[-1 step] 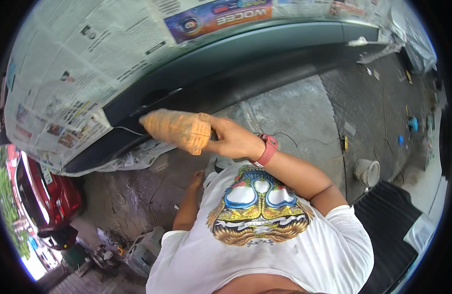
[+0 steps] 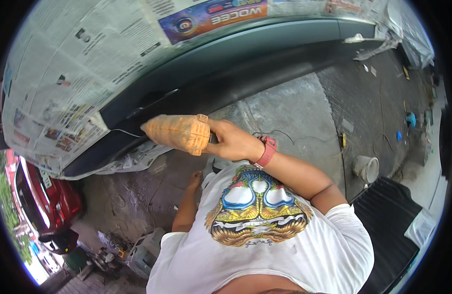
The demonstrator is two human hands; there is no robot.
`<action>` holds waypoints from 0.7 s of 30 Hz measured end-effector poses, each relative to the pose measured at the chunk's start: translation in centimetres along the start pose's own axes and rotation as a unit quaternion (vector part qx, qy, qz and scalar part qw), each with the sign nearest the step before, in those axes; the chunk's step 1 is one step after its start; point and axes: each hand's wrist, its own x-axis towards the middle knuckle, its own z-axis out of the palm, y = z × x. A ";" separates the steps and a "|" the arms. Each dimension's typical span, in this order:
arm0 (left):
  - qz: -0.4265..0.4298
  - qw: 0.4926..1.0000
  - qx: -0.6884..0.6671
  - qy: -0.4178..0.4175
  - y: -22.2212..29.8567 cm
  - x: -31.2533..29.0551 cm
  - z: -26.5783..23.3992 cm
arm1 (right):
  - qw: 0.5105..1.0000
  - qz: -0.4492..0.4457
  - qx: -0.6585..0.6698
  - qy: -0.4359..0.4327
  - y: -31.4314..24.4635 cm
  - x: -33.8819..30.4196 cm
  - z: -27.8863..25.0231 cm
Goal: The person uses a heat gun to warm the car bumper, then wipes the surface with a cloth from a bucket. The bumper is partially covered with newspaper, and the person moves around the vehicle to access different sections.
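Observation:
My right hand [image 2: 232, 141], with a red watch on the wrist, is closed round the dark rear part of an orange, ribbed, dusty tool [image 2: 174, 131]. Its exact kind does not show; it tapers toward the left, and its tip is in front of a dark car body panel [image 2: 216, 73]. Newspaper [image 2: 88, 73] covers the car above that panel. My left hand [image 2: 195, 180] hangs low beside my body, its fingers too small and partly hidden to read.
A pale cord [image 2: 127, 131] runs by the newspaper's edge. Loose paper [image 2: 123, 164] hangs under the panel. A red car [image 2: 49, 201] stands at the left. Right of me are a white bucket [image 2: 366, 169], a black corrugated sheet [image 2: 387, 228] and cables on the floor.
The view has shifted very slightly, and the orange tool looks sharper. My grip on it is the same.

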 end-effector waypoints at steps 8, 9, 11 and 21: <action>-0.014 0.992 0.126 -0.010 2.0 -1.4 -0.9 | 0.957 0.166 0.088 0.219 8.1 -9.9 -7.7; -0.002 0.992 0.128 -0.003 1.9 -1.5 -0.8 | 0.943 0.203 0.083 0.252 8.3 -10.9 -9.5; 0.025 0.989 0.144 0.009 1.6 -1.4 -1.0 | 0.905 0.210 0.093 0.359 10.3 -13.1 -13.3; 0.070 0.991 0.102 0.053 8.8 -5.2 -1.7 | 0.714 0.115 0.104 0.683 23.3 -19.3 -33.5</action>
